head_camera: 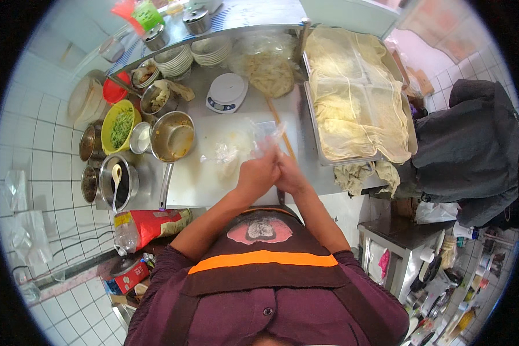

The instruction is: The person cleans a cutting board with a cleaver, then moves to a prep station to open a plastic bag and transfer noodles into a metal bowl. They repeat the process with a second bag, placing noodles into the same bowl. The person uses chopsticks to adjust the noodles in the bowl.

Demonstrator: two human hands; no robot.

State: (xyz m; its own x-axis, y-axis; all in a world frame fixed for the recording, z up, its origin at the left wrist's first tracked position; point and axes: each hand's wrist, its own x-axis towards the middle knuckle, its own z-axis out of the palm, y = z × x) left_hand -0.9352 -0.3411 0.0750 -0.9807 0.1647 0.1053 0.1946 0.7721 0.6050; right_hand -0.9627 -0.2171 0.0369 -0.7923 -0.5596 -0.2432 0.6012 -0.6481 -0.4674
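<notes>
My left hand and my right hand meet over a white cutting board. Between them is a clear plastic bag, blurred at its upper end; my left hand grips it, while the fingers of my right hand are partly hidden. A knotted clear plastic bag with pale contents lies on the board to the left. Beyond my hands, a thin wooden rolling pin lies slanted along the board's right side. A dark handle shows at the board's near edge, below my wrists.
A white kitchen scale and plastic-covered dough sit behind the board. Leftward are a saucepan, a yellow basket of shredded greens and a steel bowl with a spoon. Cloth-covered trays stand right, below a shelf edge at their left.
</notes>
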